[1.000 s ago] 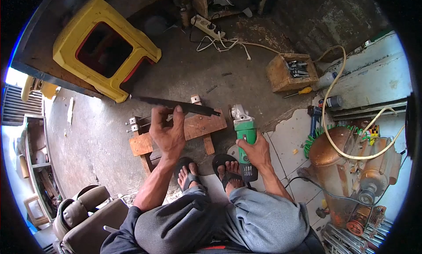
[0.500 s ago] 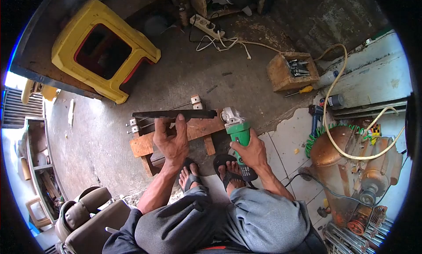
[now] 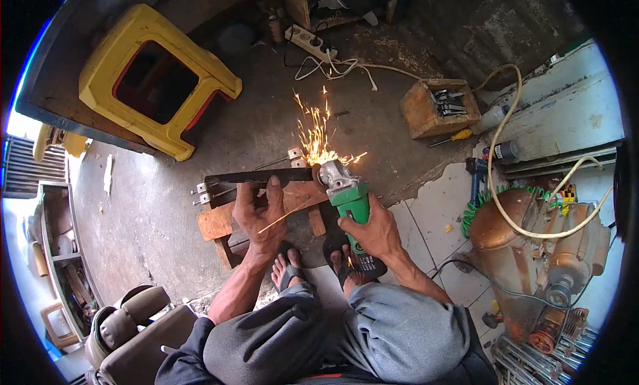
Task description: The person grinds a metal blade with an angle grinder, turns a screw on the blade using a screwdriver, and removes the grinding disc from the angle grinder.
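Observation:
My left hand (image 3: pixel 258 212) grips a dark flat metal bar (image 3: pixel 266 176), thumb on its near side, holding it level above a low wooden stand (image 3: pixel 216 220). The stand carries metal clamp blocks and rods (image 3: pixel 203 189). In my right hand (image 3: pixel 375 230) is a green angle grinder (image 3: pixel 349 202), fingers wrapped around its body. Its disc (image 3: pixel 316 178) meets the bar's right end. Bright sparks (image 3: pixel 316 135) spray up and away from the contact, and one streak runs toward my left wrist. The exact contact edge is hidden by the grinder head.
My sandalled feet (image 3: pixel 289 268) are just below the stand. A yellow plastic frame (image 3: pixel 133 45) lies at upper left. A wooden box of metal pieces (image 3: pixel 426 115), a screwdriver (image 3: pixel 459 137) and a power strip (image 3: pixel 309 42) are beyond. A rusty compressor tank (image 3: pixel 509 218) stands at right.
The grinder has moved left and slightly up, its disc now against the bar's right end. Sparks have appeared. The bar stays in my left hand, shifted only slightly.

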`<state>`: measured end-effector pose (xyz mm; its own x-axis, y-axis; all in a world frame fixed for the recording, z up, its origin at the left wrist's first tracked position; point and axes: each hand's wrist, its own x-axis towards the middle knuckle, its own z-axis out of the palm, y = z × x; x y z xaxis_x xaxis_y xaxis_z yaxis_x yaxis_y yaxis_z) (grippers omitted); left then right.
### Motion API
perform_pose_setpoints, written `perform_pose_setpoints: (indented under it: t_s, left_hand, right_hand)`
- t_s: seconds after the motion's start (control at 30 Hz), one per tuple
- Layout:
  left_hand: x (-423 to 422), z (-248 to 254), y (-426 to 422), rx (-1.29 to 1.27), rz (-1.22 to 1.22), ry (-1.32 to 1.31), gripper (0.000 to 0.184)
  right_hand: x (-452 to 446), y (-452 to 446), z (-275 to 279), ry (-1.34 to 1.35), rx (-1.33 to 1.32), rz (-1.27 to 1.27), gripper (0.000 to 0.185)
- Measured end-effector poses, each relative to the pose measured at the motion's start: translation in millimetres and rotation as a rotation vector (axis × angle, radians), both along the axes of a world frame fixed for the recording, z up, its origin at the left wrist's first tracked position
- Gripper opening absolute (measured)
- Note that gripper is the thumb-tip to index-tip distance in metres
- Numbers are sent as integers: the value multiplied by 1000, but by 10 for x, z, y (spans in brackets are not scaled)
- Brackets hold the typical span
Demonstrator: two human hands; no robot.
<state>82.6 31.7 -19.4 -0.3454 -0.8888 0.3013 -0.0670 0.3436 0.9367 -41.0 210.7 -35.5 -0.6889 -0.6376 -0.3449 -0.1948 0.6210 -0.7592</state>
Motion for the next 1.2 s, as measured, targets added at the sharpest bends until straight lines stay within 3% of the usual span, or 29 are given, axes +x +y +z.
perform_pose_setpoints:
  t_s: [0.17, 0.4, 0.6, 0.7, 0.97, 1.2]
  left_hand:
    - [30, 3, -10, -18, -26, -28, 15]
    - [33, 50, -28, -17, -69, 27, 16]
    - [67, -118, -126, 266, 45, 47, 16]
    - [69, -236, -111, 602, -7, 278, 22]
    - [64, -442, -156, 706, -6, 226, 37]
    - [96, -650, 26, 1054, 28, 275, 35]
  right_hand:
    - [-7, -50, 247, -16, -45, 87, 63]
    - [-117, 20, -25, 6, -15, 5, 57]
    - [-68, 227, -191, -24, 126, -127, 52]
    - [-63, 261, -163, -24, 86, -163, 53]
    - [-127, 287, -101, 18, 107, -205, 51]
    - [-138, 364, -202, 86, 130, -188, 51]
